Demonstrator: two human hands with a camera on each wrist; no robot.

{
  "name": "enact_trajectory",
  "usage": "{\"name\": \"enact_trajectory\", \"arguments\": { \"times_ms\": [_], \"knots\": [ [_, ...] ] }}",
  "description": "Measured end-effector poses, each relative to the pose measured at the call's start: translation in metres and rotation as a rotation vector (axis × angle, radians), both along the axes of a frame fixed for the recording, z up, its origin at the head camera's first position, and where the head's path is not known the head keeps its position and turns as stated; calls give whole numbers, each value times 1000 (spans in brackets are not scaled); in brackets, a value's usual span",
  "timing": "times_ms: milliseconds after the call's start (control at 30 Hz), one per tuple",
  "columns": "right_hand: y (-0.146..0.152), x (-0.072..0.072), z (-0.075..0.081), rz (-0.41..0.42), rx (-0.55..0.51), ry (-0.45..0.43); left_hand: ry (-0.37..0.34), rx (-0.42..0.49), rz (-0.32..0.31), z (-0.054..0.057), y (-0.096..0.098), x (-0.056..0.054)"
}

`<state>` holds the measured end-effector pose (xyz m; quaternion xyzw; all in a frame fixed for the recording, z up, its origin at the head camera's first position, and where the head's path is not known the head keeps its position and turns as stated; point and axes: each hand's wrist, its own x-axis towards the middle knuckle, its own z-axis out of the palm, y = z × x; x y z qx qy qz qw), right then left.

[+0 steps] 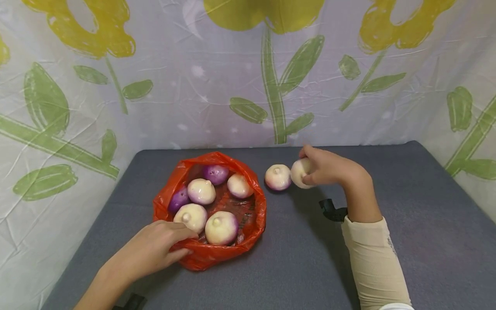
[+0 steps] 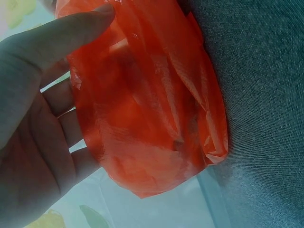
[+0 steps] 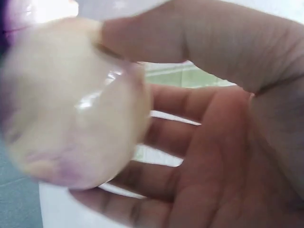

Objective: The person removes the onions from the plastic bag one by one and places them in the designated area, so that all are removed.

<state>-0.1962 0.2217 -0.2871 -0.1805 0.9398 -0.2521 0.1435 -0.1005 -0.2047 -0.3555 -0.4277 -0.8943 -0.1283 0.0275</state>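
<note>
My right hand [image 1: 329,165] grips a white-and-purple turnip [image 1: 301,173], thumb on one side and fingers round the other. In the right wrist view this turnip [image 3: 71,104] looks blurred and fills the left half. Just left of it another turnip [image 1: 277,177] sits on the table. A red plastic bag [image 1: 218,256] with its mouth rolled open stands left of centre, with several turnips inside, one of them [image 1: 221,228] at the near side. My left hand [image 1: 155,245] pinches the bag's near-left rim, fingers over the edge and thumb outside. The left wrist view shows the bag's crinkled side [image 2: 137,104].
The grey table [image 1: 434,241] extends to both sides and toward me. Behind it hangs a pale cloth [image 1: 182,86] printed with yellow flowers and green leaves. Black straps [image 1: 332,212] sit at the wrists.
</note>
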Motion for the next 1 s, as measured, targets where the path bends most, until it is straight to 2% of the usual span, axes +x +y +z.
{"name": "enact_trajectory", "arguments": {
  "times_ms": [100, 233, 633, 1000],
  "knots": [
    [-1, -1, -2, -2, 82, -52, -1, -4, 2, 0, 0, 0],
    [0, -3, -6, -13, 134, -78, 1, -3, 1, 0, 0, 0],
    [3, -11, -16, -2, 140, -120, 23, 16, -10, -2, 0, -1],
    [3, -15, -23, -4, 173, -109, 22, 21, -12, -2, 0, -2]
  ]
}}
